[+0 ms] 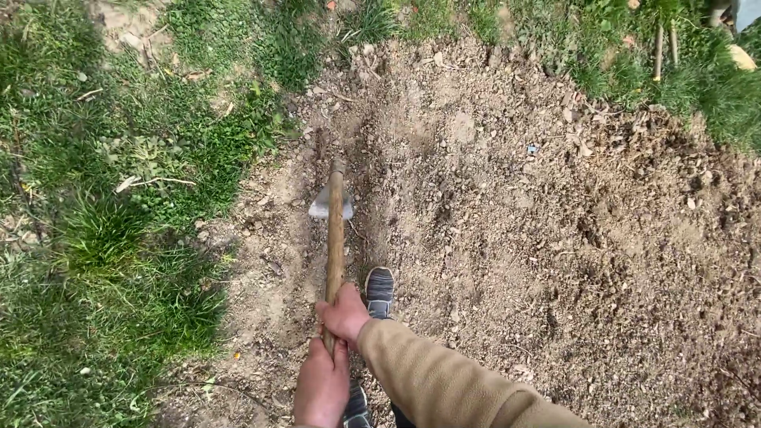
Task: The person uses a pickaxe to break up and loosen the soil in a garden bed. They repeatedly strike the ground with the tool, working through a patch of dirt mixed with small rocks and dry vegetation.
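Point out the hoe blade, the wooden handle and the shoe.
hoe blade [320, 204], head view, on the grey metal left of the handle.
wooden handle [335, 238], head view, mid-shaft above the hands.
shoe [380, 287], head view, on the toe of the dark shoe beside the handle.

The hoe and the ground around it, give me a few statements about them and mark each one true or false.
1. Both hands grip the wooden handle of the hoe. True: the right hand sits above the left hand.
2. The metal blade is raised high over grass. False: it is down at the bare soil.
3. Grass lies to the left of the dug patch. True.
4. The person is barefoot. False: a dark shoe shows beside the handle.
5. The right arm wears a tan sleeve. True.
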